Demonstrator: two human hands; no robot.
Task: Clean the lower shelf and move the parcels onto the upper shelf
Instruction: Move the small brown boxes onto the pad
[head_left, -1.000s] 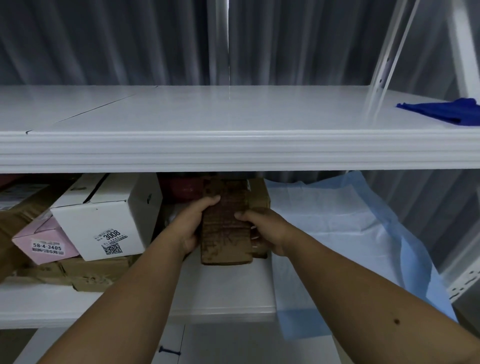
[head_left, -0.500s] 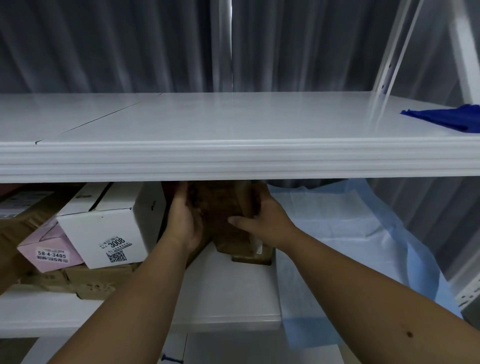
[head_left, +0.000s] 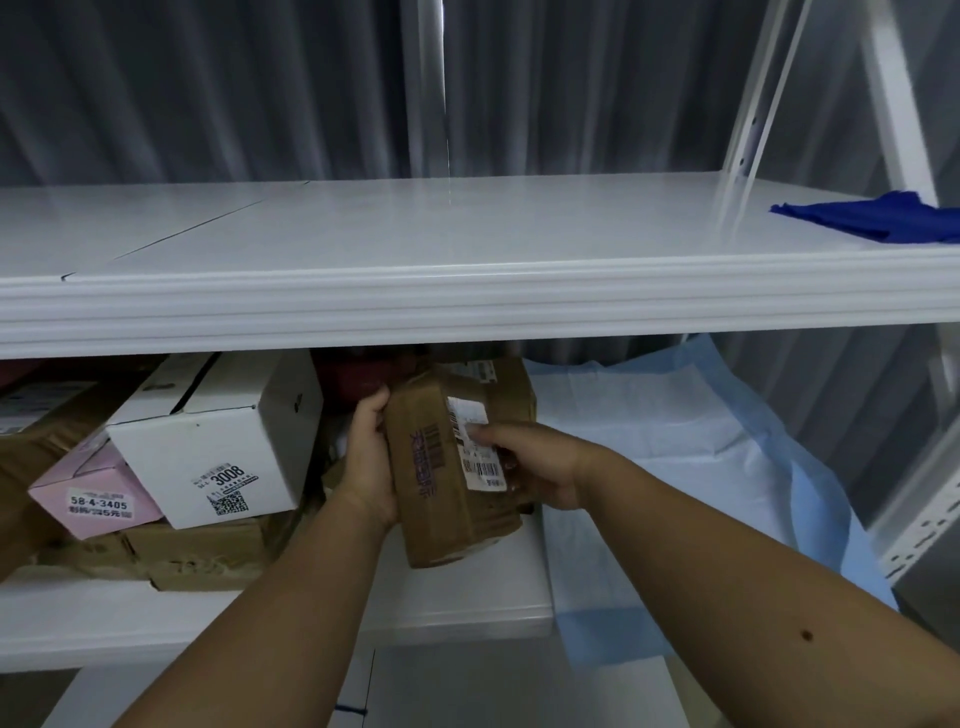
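Note:
A brown cardboard parcel (head_left: 441, 499) with a white shipping label is held tilted just above the lower shelf (head_left: 311, 618). My left hand (head_left: 370, 462) grips its left side and my right hand (head_left: 530, 465) grips its right side, thumb on the label. Another brown parcel (head_left: 511, 392) sits behind it. Further left on the lower shelf are a white box marked 3008 (head_left: 223, 441), a pink box (head_left: 98, 493) and flat brown parcels (head_left: 197, 558). The white upper shelf (head_left: 415, 301) spans the view above.
A dark blue cloth (head_left: 872, 217) lies at the right end of the upper shelf. A light blue pad (head_left: 675, 467) covers the right part of the lower shelf. White shelf uprights (head_left: 748, 130) stand at the right, grey curtains behind.
The parcel has come forward out from under the upper shelf and turned so its label faces up. Both hands moved with it toward me.

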